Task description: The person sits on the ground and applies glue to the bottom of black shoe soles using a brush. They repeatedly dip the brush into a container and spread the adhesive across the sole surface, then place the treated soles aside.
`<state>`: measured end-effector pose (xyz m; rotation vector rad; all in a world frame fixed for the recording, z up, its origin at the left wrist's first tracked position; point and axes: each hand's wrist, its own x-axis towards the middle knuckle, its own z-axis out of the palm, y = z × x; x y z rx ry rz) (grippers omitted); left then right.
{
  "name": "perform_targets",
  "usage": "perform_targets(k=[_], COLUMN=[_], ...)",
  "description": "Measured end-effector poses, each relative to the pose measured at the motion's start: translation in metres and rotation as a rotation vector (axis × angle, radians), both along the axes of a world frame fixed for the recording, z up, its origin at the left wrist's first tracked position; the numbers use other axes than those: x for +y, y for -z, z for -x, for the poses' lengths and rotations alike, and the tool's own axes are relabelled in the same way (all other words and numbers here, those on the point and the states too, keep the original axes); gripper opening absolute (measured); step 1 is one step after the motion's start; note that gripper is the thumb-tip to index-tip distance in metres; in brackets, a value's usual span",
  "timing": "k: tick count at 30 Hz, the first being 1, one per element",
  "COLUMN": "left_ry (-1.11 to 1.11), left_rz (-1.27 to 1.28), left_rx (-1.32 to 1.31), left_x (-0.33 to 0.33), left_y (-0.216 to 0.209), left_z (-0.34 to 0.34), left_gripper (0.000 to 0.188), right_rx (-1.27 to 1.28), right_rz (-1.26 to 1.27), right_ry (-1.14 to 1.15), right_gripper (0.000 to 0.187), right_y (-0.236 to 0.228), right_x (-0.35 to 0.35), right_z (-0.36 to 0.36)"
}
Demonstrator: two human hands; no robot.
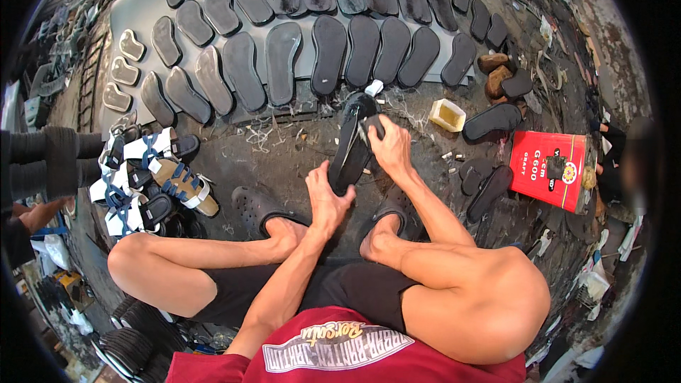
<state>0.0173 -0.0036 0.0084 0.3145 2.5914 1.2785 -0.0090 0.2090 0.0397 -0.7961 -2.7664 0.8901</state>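
A long black sandal sole (pixel 346 140) with a pale line along its edge stands between my feet, toe end away from me. My left hand (pixel 330 202) grips its near heel end, thumb on one side and fingers on the other. At the sole's right edge, my right hand (pixel 391 145) pinches a small dark piece (pixel 370 126) against it; its exact kind is partly covered by my fingers. A white crumpled scrap (pixel 374 88) lies just beyond the toe end.
Rows of dark soles (pixel 284 64) lie on a grey sheet (pixel 305 32) ahead. Strapped sandals (pixel 163 177) are piled at left. To the right are a pale tub (pixel 447 115) of yellowish stuff, a red tin (pixel 546 170) and loose soles (pixel 491 122). Other people are at both edges.
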Motion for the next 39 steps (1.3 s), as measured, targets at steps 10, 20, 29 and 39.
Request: perform_targets(k=[10, 20, 29, 39], left_ry=[0.048, -0.473, -0.626, 0.036], left_rz=[0.022, -0.308, -0.329, 0.098], left_rx=[0.008, -0.028, -0.097, -0.015], left_x=[0.006, 0.000, -0.016, 0.020], left_y=[0.005, 0.005, 0.007, -0.001], left_z=[-0.002, 0.016, 0.042, 0.000], left_gripper=[0.087, 0.053, 0.044, 0.108], right_rx=[0.163, 0.159, 0.203, 0.449], right_rz=[-0.230, -0.418, 0.546, 0.909], right_ry=[-0.584, -0.582, -0.020, 0.576], right_gripper=[0.030, 0.031, 0.027, 0.041], right_y=[-0.001, 0.010, -0.049, -0.060], right_x=[0.013, -0.051, -0.027, 0.152], right_z=[0.044, -0.030, -0.040, -0.070])
